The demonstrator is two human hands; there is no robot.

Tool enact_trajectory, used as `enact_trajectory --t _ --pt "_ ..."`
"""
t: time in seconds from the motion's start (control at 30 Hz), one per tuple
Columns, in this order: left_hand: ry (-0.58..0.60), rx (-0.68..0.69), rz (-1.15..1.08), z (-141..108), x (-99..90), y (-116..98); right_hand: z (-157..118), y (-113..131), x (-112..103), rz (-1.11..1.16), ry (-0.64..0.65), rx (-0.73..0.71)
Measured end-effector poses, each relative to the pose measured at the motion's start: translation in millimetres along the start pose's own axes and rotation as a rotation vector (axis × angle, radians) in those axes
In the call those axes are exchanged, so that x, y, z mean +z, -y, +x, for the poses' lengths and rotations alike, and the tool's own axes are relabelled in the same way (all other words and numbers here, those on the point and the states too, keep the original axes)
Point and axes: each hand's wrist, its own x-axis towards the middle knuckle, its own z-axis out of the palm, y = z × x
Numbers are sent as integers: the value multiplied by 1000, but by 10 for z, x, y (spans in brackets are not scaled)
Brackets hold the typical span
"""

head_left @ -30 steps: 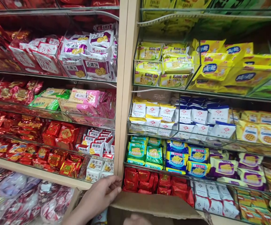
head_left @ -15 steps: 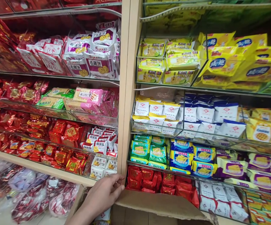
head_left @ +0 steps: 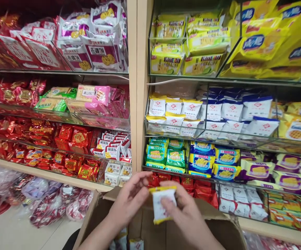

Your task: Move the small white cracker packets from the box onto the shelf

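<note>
My right hand (head_left: 183, 205) holds a small white snack packet with yellow ends (head_left: 163, 205), the thumb pressed over its front. Just left of the packet is my left hand (head_left: 132, 194), its fingers spread and curved and nothing seen in its grasp. Both hands are above an open cardboard box (head_left: 205, 225). Down inside the box, a few white packets (head_left: 136, 244) show at the bottom left, partly hidden by my left forearm. Similar white packets with yellow tops (head_left: 175, 106) stand in a clear shelf bin ahead.
A wooden upright (head_left: 138, 86) parts two shelf units filled with wrapped snacks. Green packets (head_left: 157, 154) and red packets (head_left: 205, 192) fill lower bins on the right. Plastic bags of reddish packets (head_left: 48, 205) lie on the tiled floor (head_left: 46, 231) at left.
My right hand has come into view with the white and yellow packet. My left hand has moved right and opened beside it. The view has tilted down, showing more of the box.
</note>
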Motion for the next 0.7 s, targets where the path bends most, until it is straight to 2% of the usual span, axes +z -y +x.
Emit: enact_trajectory --t 0.1,0.2,0.33,0.5,0.57,0.63,0.7 --pt "-50 11 43 88 262 16 142 138 61 40 -223 -34" --pt "-161 34 110 144 415 86 244 76 112 172 -348 -5" --pt "-210 65 230 162 465 145 280 -63 145 349 -356 39" --pt "-286 -23 134 139 383 201 198 -143 94 256 -279 -39" --pt "-229 7 121 119 311 201 163 -148 24 131 -198 -80" --pt "-73 20 91 93 244 178 133 -158 -36 -31 -158 -118" --pt "43 3 50 58 200 134 103 -188 -53 -65 -167 -144"
